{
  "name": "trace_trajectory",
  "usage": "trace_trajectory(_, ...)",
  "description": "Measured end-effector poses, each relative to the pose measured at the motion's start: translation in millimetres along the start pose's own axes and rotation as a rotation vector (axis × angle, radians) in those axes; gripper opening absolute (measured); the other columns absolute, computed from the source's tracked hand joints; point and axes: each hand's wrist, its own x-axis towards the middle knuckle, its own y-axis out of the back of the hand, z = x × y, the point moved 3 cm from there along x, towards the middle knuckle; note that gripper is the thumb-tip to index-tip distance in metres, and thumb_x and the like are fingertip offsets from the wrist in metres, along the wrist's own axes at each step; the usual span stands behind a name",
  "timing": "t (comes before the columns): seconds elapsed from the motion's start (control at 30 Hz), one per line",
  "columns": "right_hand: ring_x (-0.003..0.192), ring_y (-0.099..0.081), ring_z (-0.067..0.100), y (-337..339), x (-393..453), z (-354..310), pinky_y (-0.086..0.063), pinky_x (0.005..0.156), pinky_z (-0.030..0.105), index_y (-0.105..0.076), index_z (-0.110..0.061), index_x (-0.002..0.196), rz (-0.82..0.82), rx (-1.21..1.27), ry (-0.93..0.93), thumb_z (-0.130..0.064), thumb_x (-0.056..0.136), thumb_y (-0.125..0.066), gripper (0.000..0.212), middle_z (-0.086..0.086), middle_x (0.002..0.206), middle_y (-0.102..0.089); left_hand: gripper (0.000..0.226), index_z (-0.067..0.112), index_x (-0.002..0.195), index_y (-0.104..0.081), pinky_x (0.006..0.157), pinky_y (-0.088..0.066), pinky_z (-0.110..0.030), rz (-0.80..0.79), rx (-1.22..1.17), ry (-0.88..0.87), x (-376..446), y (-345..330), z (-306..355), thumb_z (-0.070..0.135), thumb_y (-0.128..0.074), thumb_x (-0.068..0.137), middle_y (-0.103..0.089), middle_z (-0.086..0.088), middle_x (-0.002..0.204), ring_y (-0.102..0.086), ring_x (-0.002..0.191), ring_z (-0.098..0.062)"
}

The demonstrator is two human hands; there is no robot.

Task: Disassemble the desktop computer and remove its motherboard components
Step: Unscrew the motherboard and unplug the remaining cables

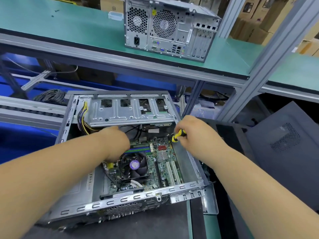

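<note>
Motherboard (160,161) beneath both hands, likely stiff yet fragile, best lifted by edges; right hand (191,133) clamped on yellow-black screwdriver (178,135), left hand (114,140) grip unclear.

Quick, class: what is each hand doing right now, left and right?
Left hand: reaching into the open computer case; fingers hidden, cannot be told.
Right hand: closed around a yellow-and-black screwdriver.

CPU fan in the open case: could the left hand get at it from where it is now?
Probably yes. The fan lies uncovered on the board, facing up, and the left hand is already inside the case just above it. The right hand, holding the screwdriver, is off to the side.
</note>
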Motion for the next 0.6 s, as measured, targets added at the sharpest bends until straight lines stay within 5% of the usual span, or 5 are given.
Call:
trace_trajectory(0.1, 0.100, -0.048, 0.023, -18, 14, -3, -0.043, 0.088, 0.036, -0.065, -0.019, 0.103, -0.149, -0.231, 0.102, -0.016, 0.091, -0.058, 0.015, 0.000, 0.107, -0.056, 0.039, 0.016, 0.127, -0.046, 0.080, -0.039, -0.038, 0.028, -0.025, 0.089, -6, -8, 3, 0.015, -0.053, 0.089, -0.054, -0.008, 0.121, -0.057, 0.107, -0.029)
trace_trajectory(0.27, 0.101, -0.046, 0.023, -31, 24, 1, -0.046, 0.086, 0.038, -0.064, -0.015, 0.105, -0.282, -0.389, 0.113, -0.005, 0.087, -0.055, 0.022, 0.003, 0.106, -0.054, 0.044, 0.013, 0.128, -0.040, 0.082, -0.042, -0.039, 0.217, -0.408, 0.062, 13, 12, 18, 0.010, -0.051, 0.086, -0.044, -0.011, 0.120, -0.051, 0.106, -0.032)
trace_trajectory(0.4, 0.098, -0.046, 0.022, -33, 30, 3, -0.045, 0.085, 0.038, -0.065, -0.016, 0.104, -0.293, -0.409, 0.114, -0.008, 0.086, -0.055, 0.021, 0.002, 0.104, -0.056, 0.044, 0.012, 0.139, -0.040, 0.099, -0.042, -0.042, 0.087, -0.644, -0.020, 51, 35, 37, 0.023, -0.045, 0.096, -0.044, -0.013, 0.134, -0.046, 0.120, -0.031)
trace_trajectory(0.6, 0.097, -0.044, 0.021, -36, 34, 4, -0.044, 0.085, 0.036, -0.066, -0.015, 0.103, -0.317, -0.373, 0.080, -0.009, 0.086, -0.056, 0.021, 0.002, 0.104, -0.056, 0.037, 0.008, 0.129, -0.049, 0.067, -0.041, -0.023, 0.006, -0.525, -0.079, 96, 47, 58, 0.011, -0.048, 0.092, -0.052, -0.013, 0.130, -0.052, 0.098, -0.024)
